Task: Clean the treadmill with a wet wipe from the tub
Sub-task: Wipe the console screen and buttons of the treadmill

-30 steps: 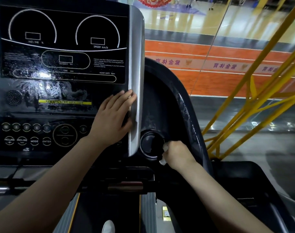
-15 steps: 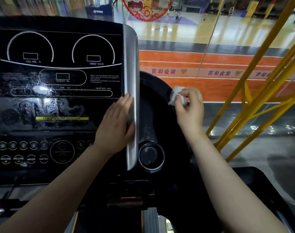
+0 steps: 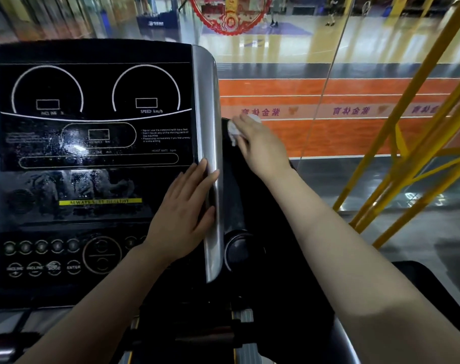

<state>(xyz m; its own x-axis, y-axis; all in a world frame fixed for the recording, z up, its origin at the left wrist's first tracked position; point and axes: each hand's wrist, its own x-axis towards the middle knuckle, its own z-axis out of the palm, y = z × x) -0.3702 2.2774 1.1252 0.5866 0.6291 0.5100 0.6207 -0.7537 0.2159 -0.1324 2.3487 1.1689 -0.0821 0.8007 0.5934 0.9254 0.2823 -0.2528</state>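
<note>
A treadmill console (image 3: pixel 92 158), black and glossy with wet smears across its lower display, carries two dial outlines marked for incline and speed, a yellow strip and a row of round buttons. A silver trim strip (image 3: pixel 210 127) runs down its right edge. The left hand (image 3: pixel 183 214) lies flat with straight fingers across the panel and the strip. To the right, a black curved side housing (image 3: pixel 236 195) holds a round recessed cup holder (image 3: pixel 239 250) near its lower end. At the housing's upper end, the right hand (image 3: pixel 260 143) presses a crumpled white wet wipe (image 3: pixel 234 131) against the surface.
</note>
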